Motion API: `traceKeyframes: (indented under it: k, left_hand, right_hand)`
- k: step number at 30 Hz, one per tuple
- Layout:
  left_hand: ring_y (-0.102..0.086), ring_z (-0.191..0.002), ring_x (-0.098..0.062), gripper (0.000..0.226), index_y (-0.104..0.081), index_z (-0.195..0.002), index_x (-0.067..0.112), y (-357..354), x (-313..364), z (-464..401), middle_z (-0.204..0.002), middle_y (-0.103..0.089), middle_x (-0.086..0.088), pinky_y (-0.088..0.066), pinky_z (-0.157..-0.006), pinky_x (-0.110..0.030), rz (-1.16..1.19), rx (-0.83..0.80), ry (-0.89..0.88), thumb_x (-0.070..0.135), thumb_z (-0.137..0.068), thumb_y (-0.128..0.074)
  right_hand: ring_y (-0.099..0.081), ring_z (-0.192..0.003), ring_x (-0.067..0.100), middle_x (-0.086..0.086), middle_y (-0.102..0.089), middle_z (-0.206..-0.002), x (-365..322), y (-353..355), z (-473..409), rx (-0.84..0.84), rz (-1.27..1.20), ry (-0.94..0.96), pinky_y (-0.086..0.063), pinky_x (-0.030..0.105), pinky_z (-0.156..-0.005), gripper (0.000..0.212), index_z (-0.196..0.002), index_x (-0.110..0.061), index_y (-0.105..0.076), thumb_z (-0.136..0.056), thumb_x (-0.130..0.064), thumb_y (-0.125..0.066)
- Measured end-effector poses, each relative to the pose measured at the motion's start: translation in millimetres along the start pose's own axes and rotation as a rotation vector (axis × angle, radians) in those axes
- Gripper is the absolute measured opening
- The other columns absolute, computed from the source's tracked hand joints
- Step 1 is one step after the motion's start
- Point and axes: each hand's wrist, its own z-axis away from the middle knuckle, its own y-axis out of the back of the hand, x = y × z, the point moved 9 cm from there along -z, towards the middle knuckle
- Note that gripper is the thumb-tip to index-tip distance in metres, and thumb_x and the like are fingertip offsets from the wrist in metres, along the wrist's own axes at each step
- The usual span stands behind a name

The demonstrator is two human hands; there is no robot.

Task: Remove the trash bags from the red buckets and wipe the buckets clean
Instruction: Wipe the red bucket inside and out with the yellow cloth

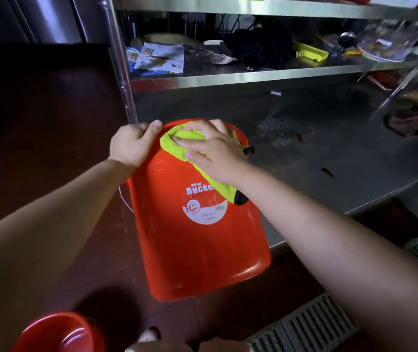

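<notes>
bucket (197,240): glossy smooth red plastic, paper-looking white label | cloth (177,141): fluffy yellow-green terry, matt | shelf (330,153): brushed steel, scuffed, dull sheen | floor (37,118): dark red tile, slight gloss | drain grate (312,323): ribbed grey metal

The right hand (213,151) covers part of the yellow cloth (177,143) and the last letter of the label (204,204) on the red bucket (197,250). The label's small print is unreadable. The second red bucket (60,334) is cut off by the bottom edge. The shelf (241,78) clutter is blurred.
</notes>
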Motion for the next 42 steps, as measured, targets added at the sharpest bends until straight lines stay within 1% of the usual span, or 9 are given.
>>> traceKeyframes:
  k: [3,7,12,16,20,23,30,34,42]
  left_hand:
    - [-0.062,-0.085,-0.03,0.058,-0.064,-0.086,0.008,2.4,0.6,0.7,-0.086,-0.068,-0.016,-0.049,-0.08,-0.043,0.079,-0.033,-0.057,0.059,-0.086,-0.038]
    - [-0.056,-0.09,0.01,0.025,-0.065,-0.11,0.007,-6.5,43.5,-2.3,-0.107,-0.064,-0.003,-0.039,-0.091,-0.013,0.162,-0.153,-0.303,0.016,-0.097,-0.046]
    - [-0.051,-0.097,-0.007,0.026,-0.06,-0.112,0.008,-15.9,43.6,-0.4,-0.104,-0.058,0.001,-0.037,-0.089,-0.018,0.08,-0.141,-0.313,0.013,-0.1,-0.037]
    - [-0.052,-0.077,0.003,0.025,-0.062,-0.094,0.017,-5.7,46.2,-2.7,-0.097,-0.058,-0.005,-0.036,-0.08,-0.008,0.121,-0.143,-0.222,0.007,-0.096,-0.04]
    - [-0.058,-0.107,-0.028,0.04,-0.067,-0.1,0.016,-15.6,63.1,-21.0,-0.111,-0.065,-0.013,-0.041,-0.093,-0.034,-0.086,-0.248,-0.063,0.048,-0.086,-0.046]
    - [-0.054,-0.117,-0.029,0.063,-0.064,-0.114,0.016,-23.1,60.8,-23.7,-0.123,-0.061,-0.011,-0.038,-0.093,-0.031,-0.225,-0.243,0.015,0.067,-0.088,-0.036]
    - [-0.059,-0.099,-0.027,0.069,-0.065,-0.086,0.008,-9.9,40.2,-24.4,-0.085,-0.059,-0.004,-0.035,-0.079,-0.026,-0.196,-0.089,0.083,0.069,-0.087,-0.033]
    - [-0.056,-0.078,-0.03,0.065,-0.048,-0.058,0.008,-12.7,25.8,-23.7,-0.06,-0.051,-0.003,-0.036,-0.07,-0.03,-0.044,-0.04,0.137,0.062,-0.09,-0.036]
    - [-0.049,-0.075,-0.028,0.059,-0.042,-0.054,0.015,-23.0,29.3,-26.2,-0.063,-0.049,-0.008,-0.034,-0.069,-0.032,-0.091,-0.016,0.037,0.057,-0.094,-0.033]
  right_hand:
    - [-0.028,-0.125,0.018,-0.012,-0.044,-0.137,-12.0,0.7,16.5,0.001,0.009,0.01,-0.027,0.041,-0.096,0.036,-0.127,-0.048,-0.051,-0.093,-0.038,-0.046]
    - [-0.031,-0.121,0.019,-0.009,-0.047,-0.135,-20.1,1.7,64.9,-0.012,-0.01,0.043,-0.028,0.041,-0.095,0.037,-0.125,-0.045,-0.055,-0.09,-0.038,-0.044]
    - [-0.036,-0.122,0.022,-0.003,-0.046,-0.137,-31.3,1.3,148.5,-0.049,-0.124,0.08,-0.032,0.048,-0.097,0.037,-0.127,-0.04,-0.056,-0.093,-0.04,-0.04]
    - [-0.031,-0.13,0.02,-0.004,-0.04,-0.142,-42.2,-3.3,191.7,-0.101,-0.178,0.158,-0.025,0.042,-0.102,0.038,-0.13,-0.037,-0.054,-0.093,-0.037,-0.043]
    - [-0.031,-0.132,0.019,-0.006,-0.041,-0.142,-48.3,-4.5,182.5,-0.111,-0.183,0.212,-0.028,0.047,-0.099,0.037,-0.13,-0.037,-0.054,-0.094,-0.037,-0.043]
    - [-0.035,-0.127,0.021,-0.006,-0.044,-0.139,-50.1,-5.6,160.6,-0.093,-0.194,0.232,-0.033,0.051,-0.096,0.037,-0.13,-0.039,-0.052,-0.097,-0.04,-0.035]
    - [-0.041,-0.107,0.025,0.001,-0.057,-0.124,16.9,5.9,27.4,0.11,-0.183,0.0,-0.039,0.051,-0.09,0.036,-0.116,-0.031,-0.066,-0.09,-0.04,-0.043]
    - [-0.043,-0.111,0.025,-0.004,-0.055,-0.125,38.6,8.2,-18.0,0.054,-0.096,0.005,-0.035,0.048,-0.096,0.033,-0.119,-0.035,-0.063,-0.09,-0.033,-0.05]
    - [-0.039,-0.119,0.025,-0.005,-0.051,-0.133,6.4,4.8,73.3,-0.023,-0.03,0.068,-0.035,0.047,-0.095,0.036,-0.122,-0.043,-0.058,-0.089,-0.039,-0.044]
